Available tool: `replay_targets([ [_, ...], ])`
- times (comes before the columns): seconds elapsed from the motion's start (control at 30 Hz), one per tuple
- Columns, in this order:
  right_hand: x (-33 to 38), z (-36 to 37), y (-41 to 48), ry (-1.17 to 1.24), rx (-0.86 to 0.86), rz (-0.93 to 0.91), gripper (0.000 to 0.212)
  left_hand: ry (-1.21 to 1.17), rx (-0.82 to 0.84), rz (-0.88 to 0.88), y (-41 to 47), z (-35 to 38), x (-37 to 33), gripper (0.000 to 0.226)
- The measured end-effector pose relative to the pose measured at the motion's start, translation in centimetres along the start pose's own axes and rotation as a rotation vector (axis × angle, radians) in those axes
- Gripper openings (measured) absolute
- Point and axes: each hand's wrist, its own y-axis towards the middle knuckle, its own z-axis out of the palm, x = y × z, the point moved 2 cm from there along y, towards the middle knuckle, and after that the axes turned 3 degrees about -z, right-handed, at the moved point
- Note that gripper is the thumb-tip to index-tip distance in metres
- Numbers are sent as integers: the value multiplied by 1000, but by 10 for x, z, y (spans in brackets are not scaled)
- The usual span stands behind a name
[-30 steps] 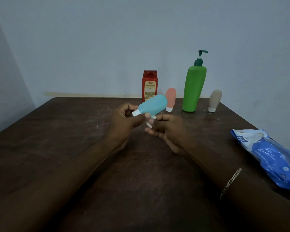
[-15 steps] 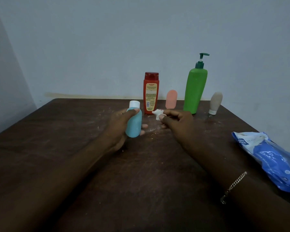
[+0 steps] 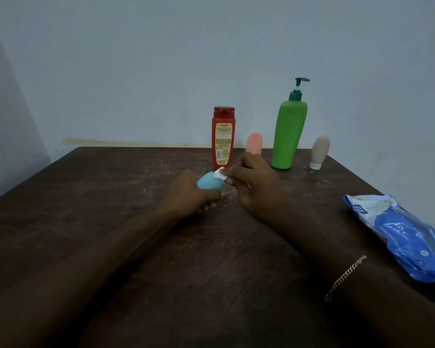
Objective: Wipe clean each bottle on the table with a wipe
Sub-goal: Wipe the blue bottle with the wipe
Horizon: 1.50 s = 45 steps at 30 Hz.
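Dark, scuffed wooden table (image 3: 111, 197), pale wall behind: just in front of the tall red plastic flip-cap bottle (image 3: 222, 136), your left hand (image 3: 186, 194) wraps round the small light-blue plastic bottle (image 3: 207, 183), and your right hand (image 3: 254, 182) pinches a wadded white wipe (image 3: 220, 173) against its upper end. Right of the red bottle stand a pink tube (image 3: 254, 143), a green pump bottle (image 3: 289, 136) and a beige tube (image 3: 320, 151), with the blue wipes pack (image 3: 407, 237) farthest right. By the look of it, four bottles await wiping.

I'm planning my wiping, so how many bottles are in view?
5: blue bottle in the left hand; red bottle, pink bottle, green pump bottle and beige bottle standing along the far edge of the table. None seems hidden.
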Motion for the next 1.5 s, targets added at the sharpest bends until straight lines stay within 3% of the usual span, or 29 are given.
replay_targets([
  [0.13,5,0,2,-71,24,-22,26,283,-75,87,-7,-1,-6,50],
  [0.23,9,3,4,-135,73,-12,18,341,-53,134,-12,3,-13,47],
  [0.4,11,5,1,-147,113,-52,22,255,-69,91,-8,1,-9,44],
  [0.53,5,3,3,-66,135,56,11,505,-32,282,-14,1,-12,41],
  [0.67,-14,-1,4,376,331,429,17,585,12,435,-17,3,-12,41],
  [0.8,-25,-6,-3,1052,252,800,23,421,3,466,-18,0,-15,42],
  [0.9,-17,-6,-5,1457,149,853,36,162,-94,442,-17,-2,-15,40],
  [0.97,-13,1,-4,1535,68,834,39,7,-131,360,-14,-1,-11,40],
  [1.13,-2,7,-3,1262,19,729,21,-155,-130,96,-1,-4,1,34],
  [1.23,6,-3,-1,567,-70,357,19,-159,-52,11,1,-6,7,25],
  [1.3,11,-5,0,270,-136,136,16,-174,30,-21,0,-4,5,26],
  [1.5,11,-7,2,3,-154,-2,11,-385,235,38,-7,-6,-2,19],
])
